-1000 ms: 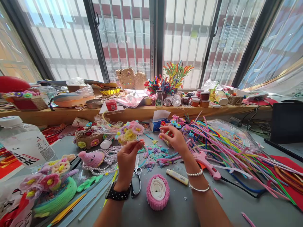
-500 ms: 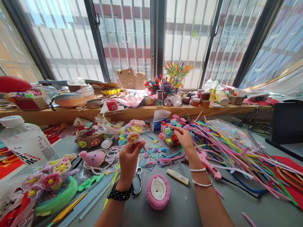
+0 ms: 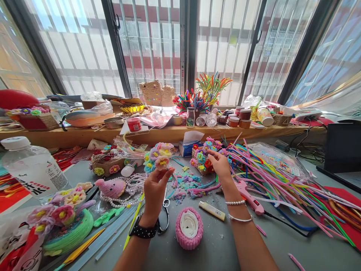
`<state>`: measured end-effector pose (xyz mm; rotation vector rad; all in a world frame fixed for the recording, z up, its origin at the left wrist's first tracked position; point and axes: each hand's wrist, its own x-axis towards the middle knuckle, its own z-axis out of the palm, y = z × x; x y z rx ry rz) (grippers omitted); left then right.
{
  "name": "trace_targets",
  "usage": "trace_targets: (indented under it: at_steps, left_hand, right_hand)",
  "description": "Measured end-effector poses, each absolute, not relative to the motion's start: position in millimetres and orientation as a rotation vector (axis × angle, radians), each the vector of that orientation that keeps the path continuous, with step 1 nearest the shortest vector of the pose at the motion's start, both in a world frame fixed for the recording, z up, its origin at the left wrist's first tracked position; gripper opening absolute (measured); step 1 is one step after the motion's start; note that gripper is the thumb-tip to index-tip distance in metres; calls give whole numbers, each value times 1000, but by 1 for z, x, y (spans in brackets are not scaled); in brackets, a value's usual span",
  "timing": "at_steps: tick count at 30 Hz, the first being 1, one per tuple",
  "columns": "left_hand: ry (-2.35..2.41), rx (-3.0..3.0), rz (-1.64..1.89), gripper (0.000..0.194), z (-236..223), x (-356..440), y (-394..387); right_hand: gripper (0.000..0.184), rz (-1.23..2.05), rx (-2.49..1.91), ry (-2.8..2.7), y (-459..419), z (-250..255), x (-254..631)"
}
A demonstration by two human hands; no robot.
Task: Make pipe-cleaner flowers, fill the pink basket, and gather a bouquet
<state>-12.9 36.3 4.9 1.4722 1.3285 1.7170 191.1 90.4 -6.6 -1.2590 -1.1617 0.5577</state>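
My left hand (image 3: 156, 190) pinches the stems of a small bunch of fuzzy pipe-cleaner flowers (image 3: 159, 156) in pink, lilac, yellow and blue, held upright above the table. At the basket of colourful pipe-cleaner flowers (image 3: 200, 156), my right hand (image 3: 220, 165) has its fingers bent together on a blossom at the basket's right side; the fingertips are partly hidden among the petals. Between my forearms stands a round pink fuzzy pot (image 3: 189, 228) with a white rolled filling. Scissors (image 3: 165, 214) lie beside my left wrist, and a cream lighter (image 3: 211, 210) lies right of the pot.
A pink glue gun (image 3: 252, 199) with a black cord lies right of my right wrist. Loose pipe cleaners (image 3: 267, 180) spread over the right side. Pearl strings (image 3: 132, 188), a pink plush cone (image 3: 111, 188), a green flower wreath (image 3: 69, 233) and a large bottle (image 3: 34, 173) are at left.
The flower bunch in my left hand has tilted and shifted slightly to the right. My right hand stays at the basket, its fingers moved a little. The view has shifted slightly.
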Motion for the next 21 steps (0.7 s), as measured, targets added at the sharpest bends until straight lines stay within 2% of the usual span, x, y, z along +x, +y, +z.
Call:
trace_targets:
  at_steps: [10,16,21]
  left_hand:
    - [1492,1583,1793,20,-12,-16,44]
    - [1480,1665,1864,11,-20,-18,49]
    - [1494,1703,1852,15,-16,-17,46]
  right_hand:
    - [42,619,-1188,-1094,82,5,186]
    - [41,625,-1175,-1107,80,6,185]
    - [40,625,-1153,-1116,79,7,186]
